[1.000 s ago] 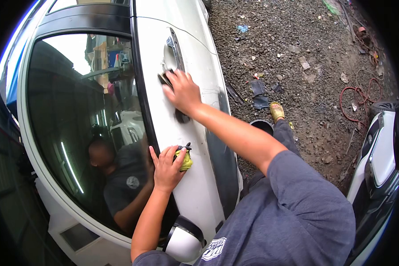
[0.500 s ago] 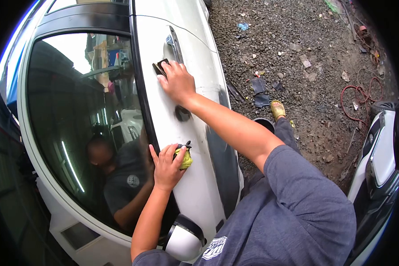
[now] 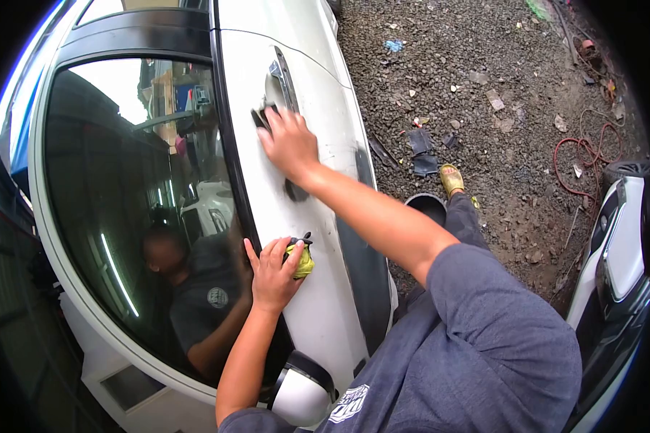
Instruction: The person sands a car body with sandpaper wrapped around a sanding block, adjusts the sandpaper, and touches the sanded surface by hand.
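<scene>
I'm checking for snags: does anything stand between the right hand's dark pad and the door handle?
Nothing visible does. The dark pad, under the right hand, sits close to the nearer end of the door handle, though the fingers hide part of the space between.

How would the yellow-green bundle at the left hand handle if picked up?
The yellow-green bundle looks creased, so likely soft and floppy. It is probably light, being a small wad beside the left hand. Its uneven shape suggests little rolling.
</scene>
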Available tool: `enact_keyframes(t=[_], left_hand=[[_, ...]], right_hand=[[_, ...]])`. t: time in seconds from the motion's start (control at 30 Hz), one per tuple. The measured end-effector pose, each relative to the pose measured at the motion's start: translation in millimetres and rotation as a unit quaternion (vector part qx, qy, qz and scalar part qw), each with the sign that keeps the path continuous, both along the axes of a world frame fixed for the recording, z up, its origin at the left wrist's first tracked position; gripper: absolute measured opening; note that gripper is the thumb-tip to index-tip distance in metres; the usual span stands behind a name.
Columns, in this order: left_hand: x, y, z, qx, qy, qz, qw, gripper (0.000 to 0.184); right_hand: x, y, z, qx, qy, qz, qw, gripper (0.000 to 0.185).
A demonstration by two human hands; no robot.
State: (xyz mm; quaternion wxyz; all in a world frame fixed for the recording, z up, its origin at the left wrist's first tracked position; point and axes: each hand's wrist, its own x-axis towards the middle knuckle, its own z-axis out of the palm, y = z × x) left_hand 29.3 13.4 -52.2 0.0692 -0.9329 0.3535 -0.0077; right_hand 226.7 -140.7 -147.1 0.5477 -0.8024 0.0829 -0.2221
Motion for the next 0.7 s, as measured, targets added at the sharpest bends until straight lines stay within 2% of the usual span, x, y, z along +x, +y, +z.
enact_keyframes(t=[0.1,0.17,0.3,0.37,0.53,0.63,0.7], left_hand=[[-2.1,3.5,0.1,0.008,0.007,0.005,1.0,0.082],[-1.6,3.0,-0.7,0.005,0.003,0.003,1.0,0.081],[-2.2,2.9,-0.7,0.002,0.001,0.003,1.0,0.08],[-1.3,2.4,-1.3,-0.001,-0.004,-0.002,1.0,0.08],[-2.8,5.1,-1.5,0.006,0.006,0.0,1.0,0.084],[-2.2,3.7,-1.3,-0.003,0.003,-0.003,1.0,0.086],[-0.6,1.8,-2.5,-0.008,-0.002,-0.003,1.0,0.086]], right_hand=[[-69.4,8.0,-38.2,-0.047,-0.047,0.031,0.997,0.054],[-77.6,0.0,-41.4,-0.054,-0.093,0.054,0.993,0.053],[5.0,-7.8,-11.2,-0.028,-0.067,0.018,0.997,0.047],[11.2,-6.4,-2.8,-0.008,-0.039,0.007,0.999,0.046],[-70.5,2.6,-22.5,-0.058,-0.078,0.088,0.991,0.054],[-28.7,-3.5,-14.3,-0.042,-0.076,0.046,0.995,0.049],[5.2,-7.9,-2.7,0.004,-0.018,0.026,0.999,0.046]])
